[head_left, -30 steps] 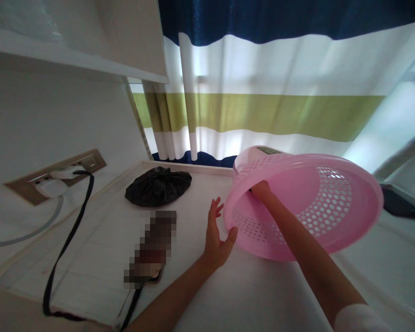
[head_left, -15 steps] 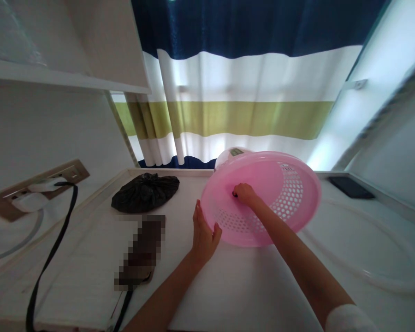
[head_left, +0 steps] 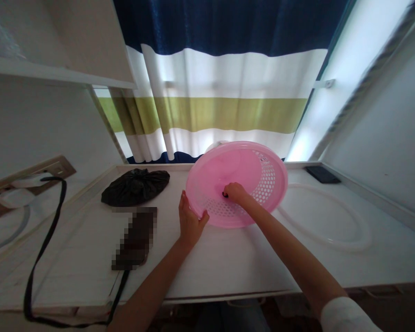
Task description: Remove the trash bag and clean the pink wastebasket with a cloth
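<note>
A round pink plastic basket with a band of holes is tilted toward me above the desk. My left hand grips its rim at the lower left, thumb at the near edge and fingers along the outside. Inside the basket, my right hand is closed round a small black object, mostly hidden by the fingers; its kind does not show. Flat on the desk to the right lies a pale, translucent ring. Something white peeks out behind the basket.
Left of the basket are a knotted black plastic bag and a blurred-out phone-like object with a black cable. Plugs sit in a wall socket strip. A dark flat object lies at the back right, before a striped curtain.
My view has shifted, so the whole scene sits further left and the desk's front edge shows. Both hands keep the same hold on the basket and the small black object.
</note>
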Demonstrator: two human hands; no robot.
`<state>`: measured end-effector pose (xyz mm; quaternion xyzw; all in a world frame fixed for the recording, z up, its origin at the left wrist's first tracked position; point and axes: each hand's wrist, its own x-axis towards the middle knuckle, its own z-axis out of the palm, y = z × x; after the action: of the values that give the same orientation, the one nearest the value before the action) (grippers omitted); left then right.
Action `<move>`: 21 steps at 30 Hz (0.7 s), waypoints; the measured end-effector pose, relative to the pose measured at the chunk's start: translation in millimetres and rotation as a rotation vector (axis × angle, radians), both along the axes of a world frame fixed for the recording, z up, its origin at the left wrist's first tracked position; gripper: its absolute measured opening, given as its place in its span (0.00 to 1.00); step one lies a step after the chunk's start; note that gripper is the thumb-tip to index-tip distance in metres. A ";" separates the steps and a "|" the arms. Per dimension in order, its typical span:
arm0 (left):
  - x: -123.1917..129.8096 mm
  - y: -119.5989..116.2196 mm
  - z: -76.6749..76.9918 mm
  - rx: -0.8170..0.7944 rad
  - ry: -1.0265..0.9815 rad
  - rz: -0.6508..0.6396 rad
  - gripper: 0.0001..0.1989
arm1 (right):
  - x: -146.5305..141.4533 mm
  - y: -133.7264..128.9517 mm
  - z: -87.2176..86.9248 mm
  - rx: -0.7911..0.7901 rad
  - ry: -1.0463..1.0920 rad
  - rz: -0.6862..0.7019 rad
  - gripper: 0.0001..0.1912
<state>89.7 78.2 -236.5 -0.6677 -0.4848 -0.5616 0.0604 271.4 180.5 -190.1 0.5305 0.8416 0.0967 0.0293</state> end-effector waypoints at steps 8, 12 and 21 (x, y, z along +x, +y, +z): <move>-0.3 -3.8 1.4 -0.045 0.024 0.018 0.44 | 1.2 -24.4 4.3 0.014 -0.014 0.034 0.13; -0.1 -2.9 -1.7 -0.001 0.025 0.024 0.43 | 1.1 -28.4 6.9 0.013 -0.035 0.037 0.13; 2.0 -1.8 0.8 0.040 0.030 0.019 0.40 | -6.4 -15.2 11.7 -0.048 -0.099 0.021 0.15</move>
<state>91.7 76.3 -235.8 -0.6701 -0.4789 -0.5606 0.0861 265.0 165.3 -178.3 0.5153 0.8468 0.1029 0.0827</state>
